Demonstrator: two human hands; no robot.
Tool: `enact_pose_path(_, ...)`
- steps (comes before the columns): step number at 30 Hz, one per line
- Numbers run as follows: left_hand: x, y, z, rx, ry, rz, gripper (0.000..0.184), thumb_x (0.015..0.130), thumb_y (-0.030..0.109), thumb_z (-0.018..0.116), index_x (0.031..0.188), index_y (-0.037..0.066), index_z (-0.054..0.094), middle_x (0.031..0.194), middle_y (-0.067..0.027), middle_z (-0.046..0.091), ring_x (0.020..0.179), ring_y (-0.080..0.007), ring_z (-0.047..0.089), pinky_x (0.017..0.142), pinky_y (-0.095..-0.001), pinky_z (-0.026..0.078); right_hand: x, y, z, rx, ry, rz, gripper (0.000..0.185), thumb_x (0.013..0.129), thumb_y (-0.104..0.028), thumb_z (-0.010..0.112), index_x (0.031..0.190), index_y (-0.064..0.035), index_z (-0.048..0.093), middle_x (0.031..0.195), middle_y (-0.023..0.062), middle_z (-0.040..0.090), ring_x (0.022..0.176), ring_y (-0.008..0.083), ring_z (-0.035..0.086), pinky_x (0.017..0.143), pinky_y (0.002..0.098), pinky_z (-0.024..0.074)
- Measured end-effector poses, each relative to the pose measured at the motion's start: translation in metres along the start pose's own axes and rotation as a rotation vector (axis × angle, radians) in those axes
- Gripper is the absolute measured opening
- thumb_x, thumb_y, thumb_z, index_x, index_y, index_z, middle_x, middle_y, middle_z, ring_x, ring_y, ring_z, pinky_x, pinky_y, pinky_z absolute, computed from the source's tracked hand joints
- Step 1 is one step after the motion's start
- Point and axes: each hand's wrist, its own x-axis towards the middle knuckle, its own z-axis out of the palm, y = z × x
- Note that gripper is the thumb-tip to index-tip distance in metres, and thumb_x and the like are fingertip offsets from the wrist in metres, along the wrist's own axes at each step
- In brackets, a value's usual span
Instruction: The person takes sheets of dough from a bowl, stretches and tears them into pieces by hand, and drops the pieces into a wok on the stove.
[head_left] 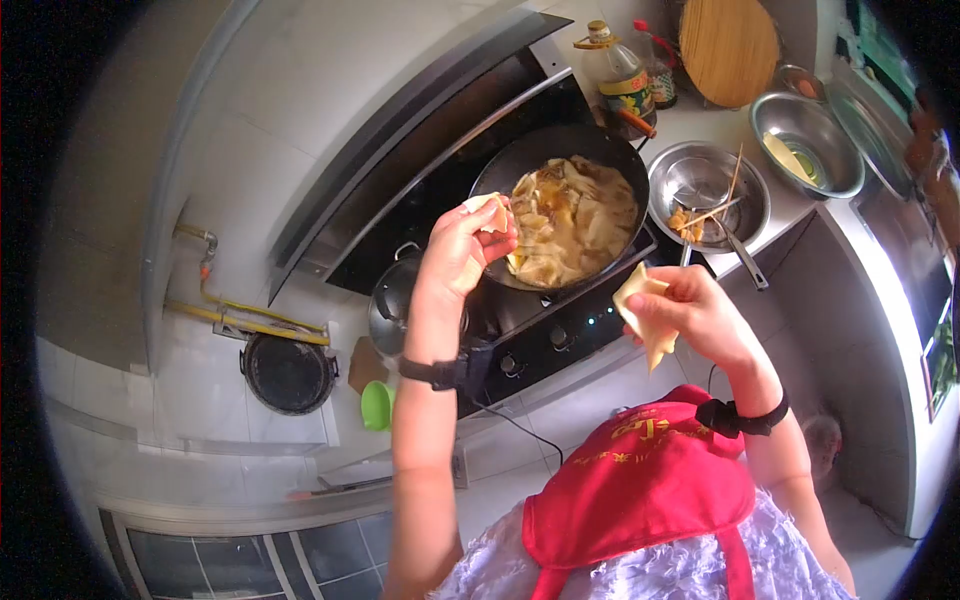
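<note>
findings at the stove: my left hand (462, 245) is closed in a narrow pinch on a small pale dough piece (487, 209), held at the left side of the wok (518, 160). my right hand (697, 312) grips a larger, floppy dough sheet (645, 312) between thumb and fingers, its lower corner hanging down in front of the stove's control panel (535, 352). neither hand is free. the wok sits on the stove and contains brown broth with many pale, flat pieces (600, 222) crowded together; whether the broth is boiling i cannot tell. beside the wok, on the counter, stands a steel pan (690, 162) with chopsticks (736, 172) in it, and past that a metal bowl (845, 150). in my judgement, the step in hand is portioning the soft dough by hand next to the wok, the smaller piece seemingly torn off the larger. the next move calls for a light pinch, a low release over the broth and fingertips kept clear of the hot rim, with the larger sheet held away from the panel.
</note>
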Motion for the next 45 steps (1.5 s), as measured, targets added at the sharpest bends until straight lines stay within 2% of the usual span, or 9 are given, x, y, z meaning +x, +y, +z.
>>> enact_pose_path(7, 0.077, 0.01, -0.021, 0.745, -0.182, -0.456, 0.015, 0.092, 0.019, 0.064, 0.095, 0.004, 0.065, 0.075, -0.0027, 0.064, 0.062, -0.0118, 0.063, 0.059, -0.0256, 0.056, -0.018, 0.01, -0.021, 0.025, 0.148, 0.01, 0.03, 0.093, -0.032, 0.065, 0.095, -0.0019, 0.065, 0.077, 0.0023, 0.067, 0.068, 0.0077, 0.062, 0.061, 0.0227, 0.048)
enact_pose_path(11, 0.126, -0.004, -0.03, 0.705, -0.172, -0.548, 0.014, 0.092, 0.019, 0.064, 0.095, 0.005, 0.065, 0.072, -0.0014, 0.062, 0.058, -0.0106, 0.058, 0.055, -0.0248, 0.053, -0.027, 0.017, -0.025, 0.073, 0.196, 0.009, 0.029, 0.094, -0.032, 0.064, 0.095, -0.003, 0.065, 0.077, 0.0013, 0.066, 0.069, 0.0073, 0.062, 0.061, 0.0225, 0.0477)
enact_pose_path(19, 0.178, -0.023, -0.02, 0.548, 0.102, -0.371, 0.015, 0.096, 0.013, 0.054, 0.096, 0.0, 0.062, 0.073, -0.0056, 0.062, 0.057, -0.0131, 0.059, 0.054, -0.0271, 0.055, -0.038, 0.026, -0.029, 0.088, 0.242, 0.011, 0.029, 0.095, -0.032, 0.063, 0.095, -0.0039, 0.065, 0.078, 0.0001, 0.065, 0.069, 0.0064, 0.061, 0.061, 0.0223, 0.0473)
enact_pose_path(23, 0.184, -0.046, -0.038, 0.564, -0.047, -0.51, 0.025, 0.098, 0.018, 0.051, 0.1, -0.004, 0.063, 0.087, -0.0155, 0.071, 0.062, -0.016, 0.065, 0.055, -0.0275, 0.054, -0.039, 0.029, -0.028, 0.103, 0.258, 0.004, 0.028, 0.095, -0.032, 0.062, 0.094, -0.0044, 0.065, 0.077, -0.0001, 0.065, 0.069, 0.0065, 0.06, 0.06, 0.0225, 0.047)
enact_pose_path(28, 0.131, -0.054, -0.014, 1.195, -0.045, -0.449, 0.04, 0.096, 0.033, 0.056, 0.101, -0.007, 0.061, 0.082, -0.0154, 0.071, 0.054, -0.0176, 0.067, 0.044, -0.0264, 0.054, -0.034, 0.028, -0.025, 0.046, 0.233, 0.023, 0.024, 0.095, -0.027, 0.062, 0.097, -0.0031, 0.063, 0.079, -0.0004, 0.064, 0.072, 0.0055, 0.059, 0.063, 0.0224, 0.0461)
enact_pose_path(31, 0.059, -0.046, 0.015, 0.926, -0.266, -0.297, 0.047, 0.098, 0.042, 0.052, 0.102, -0.003, 0.066, 0.083, -0.0135, 0.071, 0.056, -0.0142, 0.065, 0.053, -0.0242, 0.053, -0.025, 0.034, -0.022, 0.03, 0.256, -0.03, 0.021, 0.093, -0.02, 0.063, 0.103, -0.0017, 0.06, 0.083, -0.0002, 0.064, 0.076, 0.0044, 0.058, 0.065, 0.0223, 0.0455)
enact_pose_path(36, -0.042, -0.056, 0.057, 0.451, -0.553, -0.08, 0.064, 0.095, 0.053, 0.051, 0.126, -0.003, 0.055, 0.118, -0.0118, 0.064, 0.114, -0.0184, 0.058, 0.1, -0.0313, 0.043, -0.002, 0.021, 0.004, 0.293, 0.191, -0.062, 0.028, 0.089, -0.011, 0.068, 0.113, -0.0025, 0.058, 0.097, 0.0014, 0.066, 0.086, 0.0076, 0.063, 0.076, 0.0226, 0.049)
enact_pose_path(40, -0.063, -0.084, 0.071, -0.01, -0.395, 0.021, 0.049, 0.083, 0.012, 0.076, 0.125, -0.003, 0.054, 0.12, -0.007, 0.061, 0.11, -0.013, 0.057, 0.095, -0.0284, 0.048, 0.023, 0.039, 0.025, 0.247, 0.221, -0.139, 0.036, 0.082, -0.008, 0.074, 0.116, -0.0041, 0.06, 0.096, 0.0005, 0.067, 0.086, 0.0065, 0.061, 0.076, 0.0234, 0.049)
enact_pose_path(45, -0.066, -0.11, 0.067, -0.03, -0.275, 0.036, 0.031, 0.085, 0.004, 0.07, 0.115, 0.001, 0.063, 0.108, -0.0054, 0.067, 0.098, -0.0132, 0.063, 0.087, -0.0277, 0.051, 0.033, 0.039, 0.041, 0.002, 0.279, -0.201, 0.022, 0.079, -0.007, 0.075, 0.099, -0.0026, 0.067, 0.085, 0.0001, 0.069, 0.078, 0.0065, 0.061, 0.069, 0.0245, 0.0496)
